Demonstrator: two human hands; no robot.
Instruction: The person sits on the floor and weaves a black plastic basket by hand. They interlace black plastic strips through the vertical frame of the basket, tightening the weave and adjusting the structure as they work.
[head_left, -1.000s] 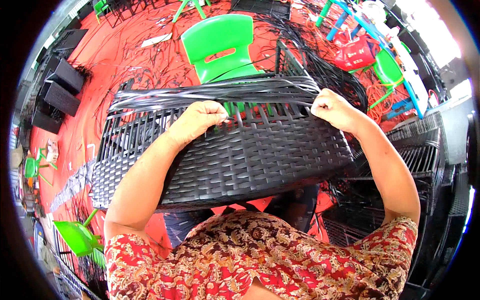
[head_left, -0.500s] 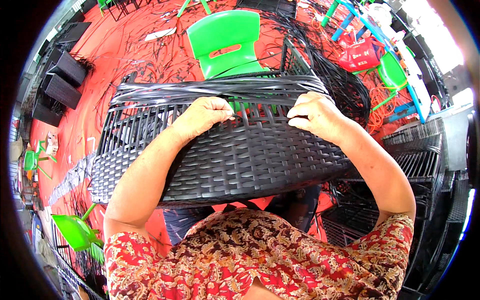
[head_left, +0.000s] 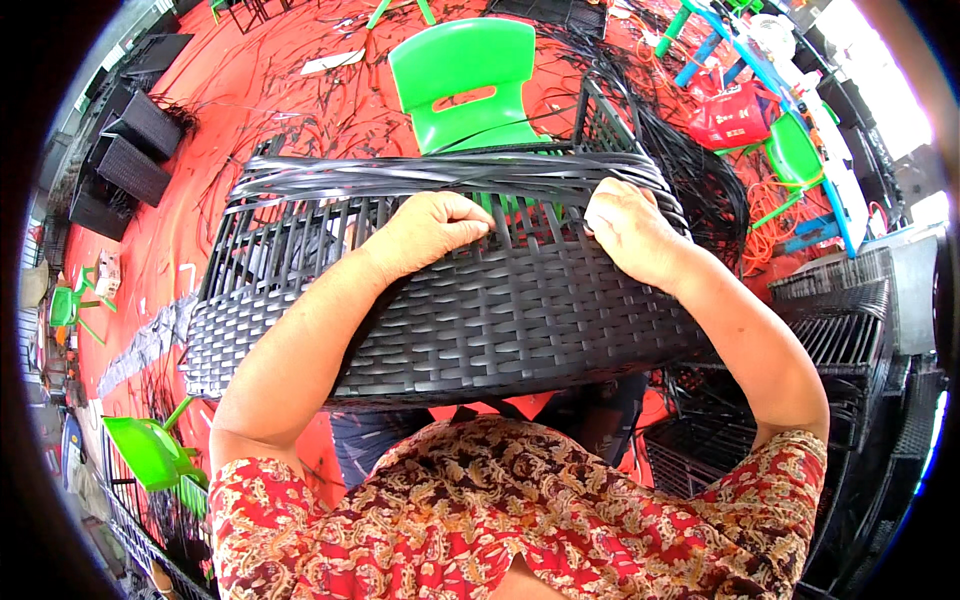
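A black woven furniture panel (head_left: 500, 320) of flat plastic strips lies across my lap, tightly woven at the near side. Bare upright strips (head_left: 290, 235) show toward its far edge. My left hand (head_left: 440, 232) is closed in a pinch at the upper border of the weave, its fingertips on a black strip. Farther right along that same border, my right hand (head_left: 632, 230) is closed too, fingers bent down at a strip. Its fingertips are partly hidden. A loose bundle of long black strips (head_left: 400, 175) lies across the far edge, just beyond both hands.
Facing me beyond the panel is a green plastic chair (head_left: 470, 80). More black strips (head_left: 700, 170) spill onto the red floor (head_left: 250, 110) at the right. A red bag (head_left: 730, 118) sits by a blue-framed table (head_left: 830, 190). Black woven pieces (head_left: 135, 170) stand at the left.
My left hand has shifted a little right along the weave's border. The right hand has turned, with its fingers curled farther down. The whole view has moved slightly.
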